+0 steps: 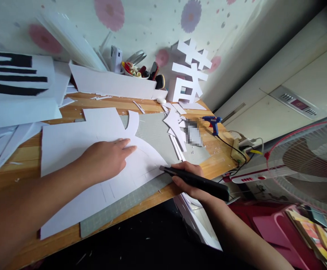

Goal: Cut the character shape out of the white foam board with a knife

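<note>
A large white foam board sheet (pixel 76 150) lies on a grey cutting mat (pixel 149 129), its right side cut in a curve. My left hand (pixel 107 157) rests on the sheet with fingers stretched out flat. My right hand (pixel 190 178) grips a black utility knife (pixel 202 183). The knife's blade tip meets the sheet near its right corner. Faint lines mark the sheet around there. A curved white strip (pixel 133 122) stands out at the sheet's upper edge.
Cut white scraps (pixel 176 123) lie on the mat's right part. Behind them stands a white built-up character (pixel 190 71). A blue glue gun (pixel 212 122) sits at the table's right edge, near a power strip (pixel 238 150) and a fan (pixel 312 165). Black-printed paper (pixel 14 75) lies at left.
</note>
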Tool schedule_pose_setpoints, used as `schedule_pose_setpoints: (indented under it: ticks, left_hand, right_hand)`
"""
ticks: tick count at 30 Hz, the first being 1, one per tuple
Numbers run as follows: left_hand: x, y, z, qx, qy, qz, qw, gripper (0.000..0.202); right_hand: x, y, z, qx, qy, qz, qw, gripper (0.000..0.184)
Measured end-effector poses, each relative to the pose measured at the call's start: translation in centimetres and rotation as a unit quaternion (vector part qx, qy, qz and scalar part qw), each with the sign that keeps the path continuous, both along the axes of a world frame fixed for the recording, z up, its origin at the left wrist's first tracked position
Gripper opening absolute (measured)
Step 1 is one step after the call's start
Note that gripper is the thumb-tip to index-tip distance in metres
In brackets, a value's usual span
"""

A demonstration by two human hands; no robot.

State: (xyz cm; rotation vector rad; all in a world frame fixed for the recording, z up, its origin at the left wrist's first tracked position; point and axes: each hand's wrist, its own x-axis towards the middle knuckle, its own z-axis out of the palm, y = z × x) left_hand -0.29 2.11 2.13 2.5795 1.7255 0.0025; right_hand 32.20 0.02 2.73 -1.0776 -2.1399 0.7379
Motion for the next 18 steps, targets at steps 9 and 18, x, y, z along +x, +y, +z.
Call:
schedule_pose_setpoints:
  ticks: [9,18]
  left_hand:
    - [0.6,-0.1,1.3,-0.024,0.043,-0.007,0.999,0.062]
    - [-0.2,0.3,-0.7,0.023,-0.012,-0.046,0.999,0.045]
  right_hand:
    - [1.4,-1.6,-0.7,0.023,0.007,-0.007,1.000,0.018]
    - [1.5,-1.5,-3.3,0.007,0.126,-0.129,0.984,0.029]
